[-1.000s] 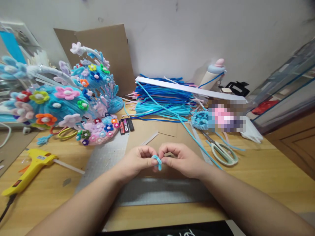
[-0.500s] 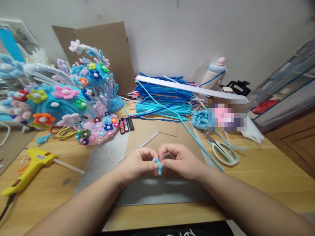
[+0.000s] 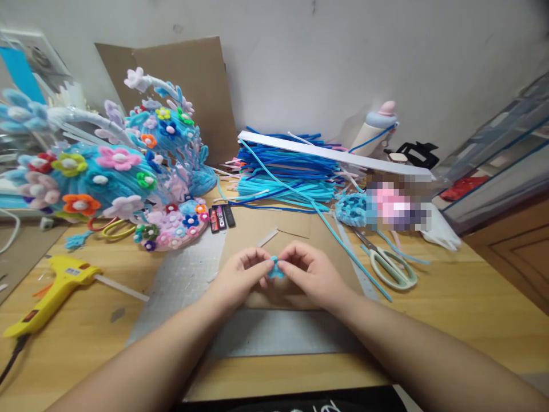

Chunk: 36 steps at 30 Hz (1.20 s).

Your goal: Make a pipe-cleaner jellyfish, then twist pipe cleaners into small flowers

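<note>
A small light-blue pipe cleaner flower (image 3: 275, 269) with rounded petals is held up in the middle of the head view. My left hand (image 3: 245, 272) pinches its left side between thumb and forefinger. On the opposite side, my right hand (image 3: 309, 272) pinches it the same way, so both thumbs nearly meet. Beneath the hands lies a piece of brown cardboard (image 3: 253, 229), which rests on a grey cutting mat (image 3: 180, 286). Parts of the flower are covered by my fingertips.
Left are a yellow glue gun (image 3: 51, 292) and blue flower-covered lamp-like crafts (image 3: 107, 171). Behind are bundled blue pipe cleaners (image 3: 287, 171) under a white strip (image 3: 334, 153). Green-handled scissors (image 3: 392, 269) lie right, near a long blue pipe cleaner (image 3: 347, 249). A bottle (image 3: 375, 129) stands at the wall.
The blue pipe cleaner piece has been turned; its petals now face me, where a curved loop showed edge-on before. Both hands have risen slightly and still pinch it.
</note>
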Each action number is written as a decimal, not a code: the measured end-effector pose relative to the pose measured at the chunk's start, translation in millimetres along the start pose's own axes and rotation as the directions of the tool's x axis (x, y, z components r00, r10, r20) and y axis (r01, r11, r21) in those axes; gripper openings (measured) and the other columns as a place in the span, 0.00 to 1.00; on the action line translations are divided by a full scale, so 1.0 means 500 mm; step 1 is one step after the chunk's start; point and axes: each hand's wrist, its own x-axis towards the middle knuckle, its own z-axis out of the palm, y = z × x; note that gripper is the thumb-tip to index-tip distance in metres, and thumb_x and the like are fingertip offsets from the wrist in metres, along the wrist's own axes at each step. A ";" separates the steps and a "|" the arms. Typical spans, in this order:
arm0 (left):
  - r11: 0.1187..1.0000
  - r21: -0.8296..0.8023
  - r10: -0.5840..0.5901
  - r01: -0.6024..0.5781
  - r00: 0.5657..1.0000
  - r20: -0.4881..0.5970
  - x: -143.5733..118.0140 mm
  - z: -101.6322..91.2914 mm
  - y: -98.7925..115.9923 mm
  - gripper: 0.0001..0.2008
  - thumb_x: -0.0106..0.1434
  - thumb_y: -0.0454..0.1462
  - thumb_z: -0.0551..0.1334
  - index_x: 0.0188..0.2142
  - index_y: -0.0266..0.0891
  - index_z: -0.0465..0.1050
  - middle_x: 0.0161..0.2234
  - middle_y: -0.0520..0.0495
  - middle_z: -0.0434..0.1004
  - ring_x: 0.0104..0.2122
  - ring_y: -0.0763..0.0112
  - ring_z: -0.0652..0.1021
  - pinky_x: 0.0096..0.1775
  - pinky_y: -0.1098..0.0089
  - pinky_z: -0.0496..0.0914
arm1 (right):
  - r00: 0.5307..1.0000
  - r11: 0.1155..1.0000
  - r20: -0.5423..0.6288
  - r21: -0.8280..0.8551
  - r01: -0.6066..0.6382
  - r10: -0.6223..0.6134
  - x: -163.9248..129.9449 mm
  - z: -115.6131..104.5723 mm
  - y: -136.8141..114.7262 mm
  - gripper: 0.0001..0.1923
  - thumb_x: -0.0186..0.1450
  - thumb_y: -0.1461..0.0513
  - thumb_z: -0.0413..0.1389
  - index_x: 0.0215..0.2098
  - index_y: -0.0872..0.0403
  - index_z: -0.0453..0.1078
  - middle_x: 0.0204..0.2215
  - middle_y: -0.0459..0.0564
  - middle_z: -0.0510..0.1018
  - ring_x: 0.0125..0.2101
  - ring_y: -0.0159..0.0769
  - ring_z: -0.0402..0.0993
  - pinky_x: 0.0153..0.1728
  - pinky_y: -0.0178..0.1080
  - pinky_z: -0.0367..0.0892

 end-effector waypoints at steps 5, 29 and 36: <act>0.997 -0.083 0.005 -0.005 1.000 -0.006 -0.002 0.005 0.004 0.16 0.48 0.44 0.69 0.30 0.35 0.70 0.25 0.51 0.73 0.24 0.77 0.71 0.28 0.74 0.65 | 0.990 0.959 -0.013 0.251 -0.131 0.138 0.005 0.003 0.007 0.09 0.58 0.57 0.57 0.29 0.55 0.66 0.25 0.45 0.73 0.27 0.31 0.69 0.33 0.35 0.64; 0.875 0.445 0.245 -0.193 0.967 -0.062 -0.012 0.014 -0.016 0.04 0.56 0.36 0.59 0.31 0.37 0.69 0.27 0.51 0.73 0.27 0.72 0.72 0.31 0.71 0.65 | 0.962 0.863 0.069 -0.429 0.268 -0.265 -0.006 -0.003 0.007 0.03 0.62 0.67 0.53 0.30 0.54 0.66 0.26 0.45 0.72 0.29 0.32 0.67 0.31 0.34 0.60; 0.847 0.459 0.330 -0.267 0.942 -0.061 -0.014 0.012 -0.012 0.03 0.56 0.34 0.59 0.30 0.38 0.71 0.30 0.49 0.75 0.32 0.69 0.75 0.36 0.69 0.67 | 0.925 0.787 0.128 -0.491 0.372 -0.357 -0.007 -0.009 0.006 0.04 0.64 0.65 0.51 0.33 0.53 0.66 0.29 0.47 0.74 0.32 0.35 0.69 0.35 0.37 0.60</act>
